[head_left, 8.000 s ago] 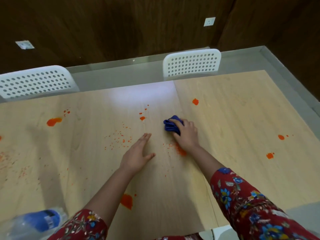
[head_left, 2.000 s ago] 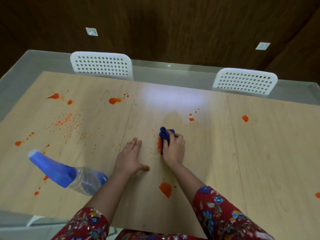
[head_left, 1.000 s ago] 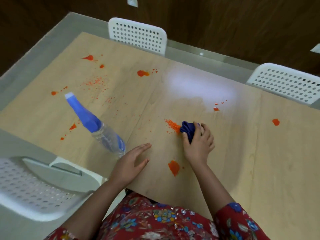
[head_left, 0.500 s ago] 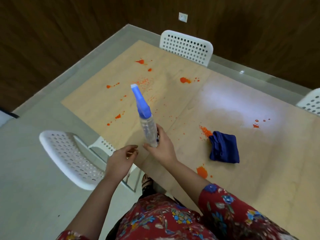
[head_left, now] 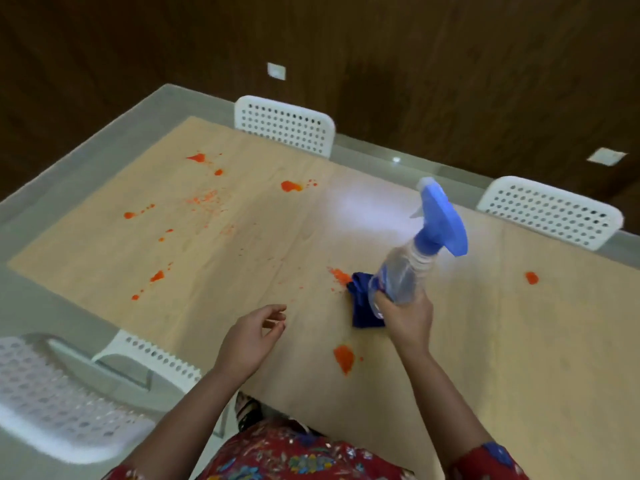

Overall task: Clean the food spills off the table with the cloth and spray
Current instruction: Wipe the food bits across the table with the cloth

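My right hand (head_left: 407, 318) grips the base of a clear spray bottle (head_left: 401, 275) with a blue trigger head (head_left: 441, 220), held tilted above the wooden table (head_left: 242, 271). The blue cloth (head_left: 360, 306) lies crumpled on the table just behind the bottle and hand, partly hidden by them. An orange smear (head_left: 341, 276) touches the cloth's far left corner, and another orange blob (head_left: 343, 356) lies nearer me. My left hand (head_left: 251, 341) hovers over the table's near edge, fingers loosely curled, holding nothing.
More orange spills (head_left: 291, 186) dot the far left of the table, with one (head_left: 531, 277) at the right. Two white perforated chairs (head_left: 284, 124) (head_left: 550, 211) stand at the far side. A third white chair (head_left: 65, 393) sits at my near left.
My right hand has carried the spray bottle rightward, over the cloth, and tilted it. My left hand has let go of the bottle and moved over the table edge.
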